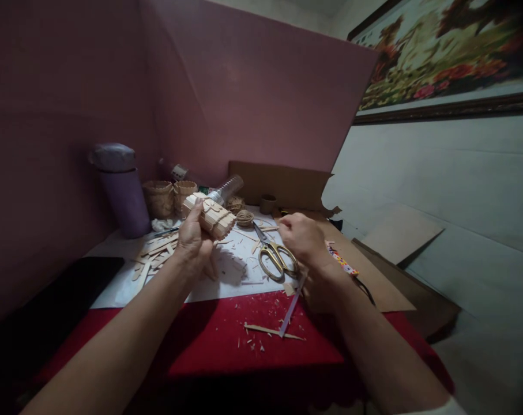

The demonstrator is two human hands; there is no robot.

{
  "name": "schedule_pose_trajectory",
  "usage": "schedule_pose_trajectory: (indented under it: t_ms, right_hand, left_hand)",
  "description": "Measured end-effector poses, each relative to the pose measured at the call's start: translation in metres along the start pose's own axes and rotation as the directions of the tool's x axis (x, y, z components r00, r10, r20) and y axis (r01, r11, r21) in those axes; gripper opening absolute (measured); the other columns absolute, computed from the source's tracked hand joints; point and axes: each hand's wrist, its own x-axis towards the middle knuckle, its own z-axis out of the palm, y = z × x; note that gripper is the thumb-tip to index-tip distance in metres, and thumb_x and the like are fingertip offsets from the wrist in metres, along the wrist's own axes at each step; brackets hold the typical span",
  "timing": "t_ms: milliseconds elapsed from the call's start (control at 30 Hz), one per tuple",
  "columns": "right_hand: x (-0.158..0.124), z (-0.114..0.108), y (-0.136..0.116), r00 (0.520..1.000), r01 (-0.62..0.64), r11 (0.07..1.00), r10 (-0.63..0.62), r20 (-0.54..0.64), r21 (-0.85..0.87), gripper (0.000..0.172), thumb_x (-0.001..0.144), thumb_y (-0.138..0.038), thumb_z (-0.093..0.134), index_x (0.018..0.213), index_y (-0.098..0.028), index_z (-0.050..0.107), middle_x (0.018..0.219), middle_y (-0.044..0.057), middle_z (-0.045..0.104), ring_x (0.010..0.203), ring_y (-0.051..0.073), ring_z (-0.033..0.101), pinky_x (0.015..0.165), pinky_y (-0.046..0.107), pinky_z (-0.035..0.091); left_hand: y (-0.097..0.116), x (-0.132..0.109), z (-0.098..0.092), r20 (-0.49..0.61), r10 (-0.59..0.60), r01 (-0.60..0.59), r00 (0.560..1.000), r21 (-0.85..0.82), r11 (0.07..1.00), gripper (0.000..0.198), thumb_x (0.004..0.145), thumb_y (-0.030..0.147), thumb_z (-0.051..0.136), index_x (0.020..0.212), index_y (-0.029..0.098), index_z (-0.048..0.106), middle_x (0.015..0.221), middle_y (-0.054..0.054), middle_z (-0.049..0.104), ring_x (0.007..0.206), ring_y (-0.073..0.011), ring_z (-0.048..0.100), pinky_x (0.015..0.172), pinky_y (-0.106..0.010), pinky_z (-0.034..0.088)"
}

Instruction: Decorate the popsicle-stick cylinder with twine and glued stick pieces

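A small holder covered with wooden sticks [210, 214] lies tilted in my left hand [192, 239], which is wrapped round it above the table. Twine and small pieces decorate its side. My right hand [302, 237] is closed in a loose fist to the right of the scissors; what its fingers hold, if anything, is too small to make out. Gold-handled scissors [275, 256] lie on the white sheet [226, 291] between the hands. Loose wooden sticks [157, 253] are piled left of my left hand.
Behind stand a purple tumbler [125, 199], two stick-covered cups [158, 199], a clear bottle [229, 189] and twine balls [244, 217]. Cardboard [373, 276] lies at the right. A lilac strip [292, 308] and wood scraps lie on the red cloth [200, 340].
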Motion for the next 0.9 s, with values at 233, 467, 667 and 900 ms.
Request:
schedule_pose_trajectory:
  t_ms: [233,467,667,900]
  right_hand:
    - [-0.016,0.007,0.106,0.942,-0.153,0.979,0.186,0.279,-0.133,0.023,0.072,-0.034,0.069,0.085,-0.015,0.072,0.087,0.014,0.072,0.082,0.026,0.065,0.065,0.03,0.039]
    - [-0.021,0.03,0.137,0.965,-0.157,0.983,0.133,0.228,0.092,0.023,0.071,-0.033,0.069,0.084,-0.015,0.071,0.078,0.008,0.071,0.072,0.021,0.062,0.059,0.026,0.038]
    - [-0.03,0.031,0.151,0.973,-0.171,0.933,0.109,0.203,0.318,0.031,0.075,-0.04,0.061,0.087,-0.015,0.075,0.074,0.005,0.073,0.068,0.019,0.065,0.056,0.025,0.044]
    - [-0.048,0.02,0.153,0.952,-0.304,0.75,0.225,0.205,0.588,0.029,0.064,-0.036,0.074,0.084,-0.014,0.077,0.078,0.008,0.074,0.073,0.023,0.067,0.059,0.028,0.049]
  left_hand:
    - [-0.002,-0.008,-0.001,0.139,-0.118,0.114,0.983,0.034,0.993,0.015,0.09,0.021,0.059,0.102,0.017,0.067,0.088,-0.006,0.074,0.086,-0.0221,0.07,0.095,-0.053,0.052]
    - [-0.01,-0.015,-0.002,0.306,-0.204,0.169,0.93,0.138,0.976,0.03,0.09,0.027,0.058,0.118,0.016,0.065,0.102,-0.011,0.074,0.101,-0.0266,0.069,0.098,-0.051,0.051]
    - [-0.012,-0.015,-0.004,0.343,-0.251,0.192,0.905,0.197,0.962,0.032,0.092,0.025,0.054,0.12,0.012,0.064,0.108,-0.015,0.072,0.108,-0.0283,0.067,0.1,-0.051,0.05]
    - [-0.012,-0.015,-0.003,0.309,-0.232,0.174,0.922,0.202,0.964,0.029,0.091,0.023,0.054,0.115,0.01,0.065,0.102,-0.015,0.073,0.102,-0.0271,0.069,0.097,-0.048,0.053]
